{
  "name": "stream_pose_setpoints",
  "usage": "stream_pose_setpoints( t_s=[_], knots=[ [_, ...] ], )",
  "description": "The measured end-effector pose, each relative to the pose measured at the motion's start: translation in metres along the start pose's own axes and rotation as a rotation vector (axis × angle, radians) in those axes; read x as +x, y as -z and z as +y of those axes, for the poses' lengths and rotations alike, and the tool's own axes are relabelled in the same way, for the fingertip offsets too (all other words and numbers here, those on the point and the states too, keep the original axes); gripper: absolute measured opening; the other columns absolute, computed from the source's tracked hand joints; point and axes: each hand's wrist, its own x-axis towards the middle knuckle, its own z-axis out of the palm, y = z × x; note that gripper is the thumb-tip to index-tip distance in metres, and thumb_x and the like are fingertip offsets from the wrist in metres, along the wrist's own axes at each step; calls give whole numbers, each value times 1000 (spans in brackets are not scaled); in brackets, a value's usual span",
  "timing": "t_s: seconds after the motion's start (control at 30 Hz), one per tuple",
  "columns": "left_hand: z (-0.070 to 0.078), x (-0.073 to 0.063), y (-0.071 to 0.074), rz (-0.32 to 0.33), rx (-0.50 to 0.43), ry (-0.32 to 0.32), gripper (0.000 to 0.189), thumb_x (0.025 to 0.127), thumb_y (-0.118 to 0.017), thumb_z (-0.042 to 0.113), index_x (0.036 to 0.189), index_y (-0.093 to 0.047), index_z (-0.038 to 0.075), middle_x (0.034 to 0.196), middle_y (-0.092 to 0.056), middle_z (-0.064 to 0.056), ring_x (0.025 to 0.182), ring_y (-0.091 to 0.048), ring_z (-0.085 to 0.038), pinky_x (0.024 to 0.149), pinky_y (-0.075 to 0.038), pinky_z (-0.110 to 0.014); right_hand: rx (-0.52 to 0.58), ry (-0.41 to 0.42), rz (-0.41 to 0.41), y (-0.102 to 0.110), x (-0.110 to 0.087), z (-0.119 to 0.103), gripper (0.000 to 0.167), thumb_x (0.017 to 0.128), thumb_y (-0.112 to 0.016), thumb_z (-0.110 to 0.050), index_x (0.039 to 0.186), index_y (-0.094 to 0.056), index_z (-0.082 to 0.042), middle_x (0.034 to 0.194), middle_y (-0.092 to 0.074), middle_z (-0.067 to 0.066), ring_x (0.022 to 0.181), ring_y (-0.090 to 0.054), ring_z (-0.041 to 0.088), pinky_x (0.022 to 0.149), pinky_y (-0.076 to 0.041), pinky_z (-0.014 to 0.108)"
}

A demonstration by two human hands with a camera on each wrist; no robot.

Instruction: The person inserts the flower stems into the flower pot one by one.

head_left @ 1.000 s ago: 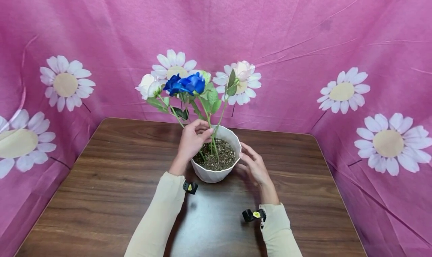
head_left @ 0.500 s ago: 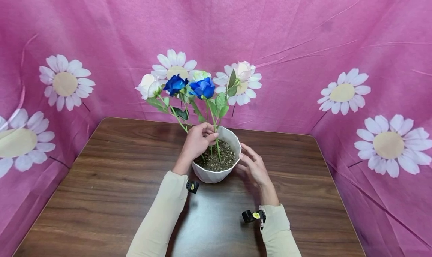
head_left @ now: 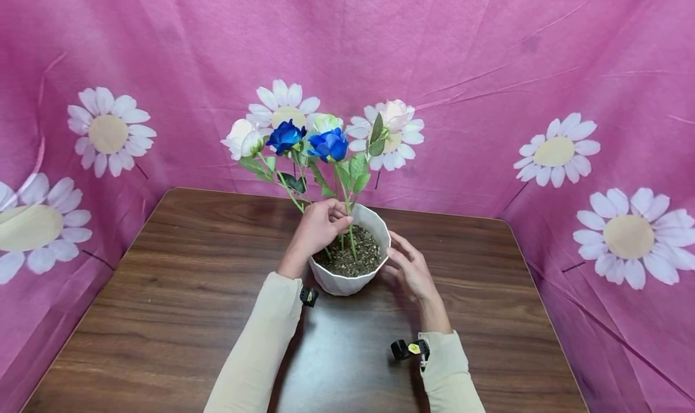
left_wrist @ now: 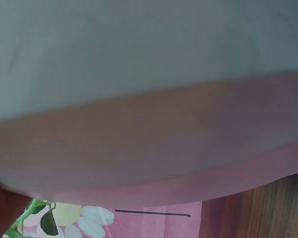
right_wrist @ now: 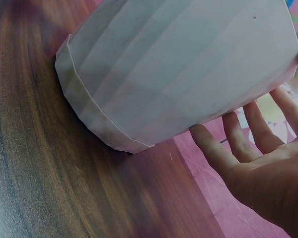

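In the head view, my left hand (head_left: 320,226) pinches the green stem of a blue rose (head_left: 328,144) between thumb and fingers, just above the soil (head_left: 361,253). That stem enters the soil of a white faceted flowerpot (head_left: 343,285). My right hand (head_left: 415,271) rests its spread fingertips and thumb against the pot's right side near the rim; the right wrist view shows these fingers (right_wrist: 212,146) on the outer wall. Also rising from the pot are a second blue rose (head_left: 286,137), a white rose (head_left: 242,138), a greenish-white rose (head_left: 327,122) and a pale pink rose (head_left: 396,115).
The pot stands on a brown wooden table (head_left: 174,292). Behind and on both sides hangs a pink cloth (head_left: 461,51) printed with large daisies. Blurred pale surfaces fill most of the left wrist view, with a green stem (left_wrist: 26,214) at its lower left.
The held blue rose has shifted right, apart from the other blue rose, with my left hand moving slightly right along with its stem. My right hand stays at the pot.
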Motion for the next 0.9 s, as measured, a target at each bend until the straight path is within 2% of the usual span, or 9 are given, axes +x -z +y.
stream_pose_setpoints(
  t_s=[0.13, 0.3, 0.6, 0.9],
  knots=[
    [0, 1, -3, -39, 98, -27, 9, 93, -74, 8, 93, -68, 1, 86, -74, -9, 73, -71, -16, 64, -57, -29, -1, -7, 5, 1, 0, 0, 56, 99, -53, -2, 152, -36, 6, 139, -48, 13, 112, -61, 19, 98, -53, 52],
    [0, 3, -5, -89, 188, -49, 9, 91, -76, 9, 90, -69, 4, 87, -74, -6, 79, -70, -16, 70, -58, -28, -4, -12, 14, 2, 0, 1, 57, 99, -54, -2, 152, -36, 6, 137, -49, 13, 111, -61, 19, 98, -53, 51],
    [-3, 6, -2, -139, 190, -33, 13, 90, -77, 10, 85, -66, 5, 82, -72, -3, 76, -67, -15, 68, -56, -28, -1, -6, 3, 1, 0, 0, 56, 99, -53, -1, 152, -36, 7, 132, -51, 11, 108, -62, 19, 96, -55, 49],
    [-1, 6, -1, -186, 187, -56, 14, 89, -77, 6, 83, -65, 4, 79, -69, -3, 75, -65, -14, 66, -55, -25, 1, 8, -16, 1, 1, 1, 56, 99, -52, -1, 152, -35, 8, 124, -54, 10, 107, -62, 22, 96, -55, 51]
  ],
)
